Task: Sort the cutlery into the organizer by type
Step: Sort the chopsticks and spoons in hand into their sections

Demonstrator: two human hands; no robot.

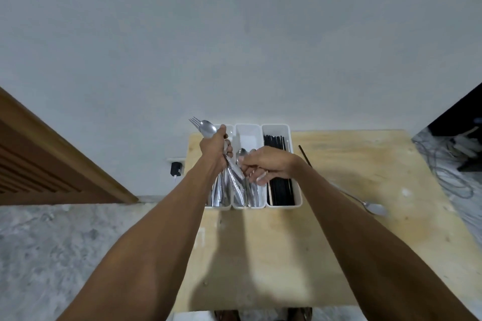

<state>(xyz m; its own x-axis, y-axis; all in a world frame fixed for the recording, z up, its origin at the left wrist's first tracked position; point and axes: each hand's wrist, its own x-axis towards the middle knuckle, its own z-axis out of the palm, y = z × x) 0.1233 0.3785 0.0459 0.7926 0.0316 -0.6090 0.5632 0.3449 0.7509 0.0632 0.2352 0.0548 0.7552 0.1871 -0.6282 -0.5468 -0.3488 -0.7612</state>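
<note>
Head view, left hand [214, 147] fingers gripping fork and spoon bundle [204, 126], right hand [268, 163] fingers pinching spoon [242, 154].

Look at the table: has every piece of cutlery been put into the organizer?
No: a spoon and a black chopstick lie on the table, outside the organizer.

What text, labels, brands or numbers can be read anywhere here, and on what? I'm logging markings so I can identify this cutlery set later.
None can be read.
The white organizer shows no label or print.
The cutlery bundle in the left hand shows no legible stamp; any engraving is too small and blurred.
The spoon on the table and the black charger show no readable marks.
</note>
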